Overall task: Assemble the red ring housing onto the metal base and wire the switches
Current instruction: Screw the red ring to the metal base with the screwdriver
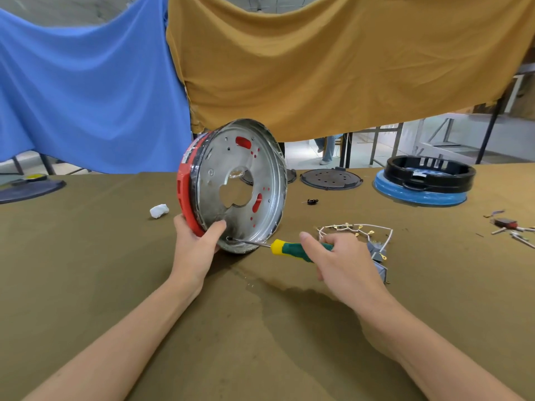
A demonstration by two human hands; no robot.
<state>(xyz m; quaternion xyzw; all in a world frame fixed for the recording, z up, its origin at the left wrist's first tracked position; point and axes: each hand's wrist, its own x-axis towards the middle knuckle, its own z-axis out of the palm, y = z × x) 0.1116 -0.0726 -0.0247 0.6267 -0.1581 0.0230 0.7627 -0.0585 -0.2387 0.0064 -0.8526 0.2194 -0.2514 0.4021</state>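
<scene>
step: judging by the tip at a rim hole, screwing red ring (185,195) to metal base (240,186), centre frame | left hand (197,244) gripping both | right hand (344,261) holding screwdriver (292,248) | wires (354,230) lying centre right, untouched | next: keeping tip seated, turning

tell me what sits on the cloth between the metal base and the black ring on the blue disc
In the head view, a dark round plate lies flat between the metal base and the black ring, with a small black part nearer.
</scene>
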